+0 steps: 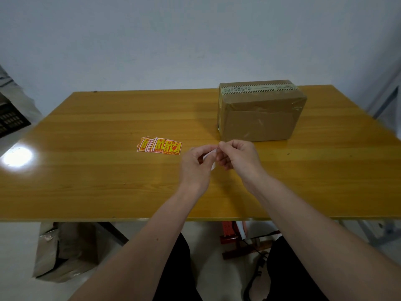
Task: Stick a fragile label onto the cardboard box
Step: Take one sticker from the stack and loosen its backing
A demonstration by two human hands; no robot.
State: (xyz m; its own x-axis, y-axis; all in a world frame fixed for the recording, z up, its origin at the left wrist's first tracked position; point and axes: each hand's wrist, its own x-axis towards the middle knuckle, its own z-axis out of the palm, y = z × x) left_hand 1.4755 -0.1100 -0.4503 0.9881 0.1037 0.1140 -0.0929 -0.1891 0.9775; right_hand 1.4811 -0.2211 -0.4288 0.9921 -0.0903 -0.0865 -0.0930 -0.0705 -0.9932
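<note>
A taped brown cardboard box (259,115) stands on the wooden table (108,170) at the back right. Several red and yellow fragile labels (159,145) lie fanned out near the table's middle. My left hand (195,166) and my right hand (237,156) meet above the table just in front of the box, both pinching one label (211,157). Only its white back shows between the fingers; its printed face is hidden.
The table's front edge runs across the lower middle of the view. Under it lie a crumpled cardboard box (65,253) at the left and a red wooden frame with a black cable (245,242) at the right. A dark crate (10,120) sits at the far left.
</note>
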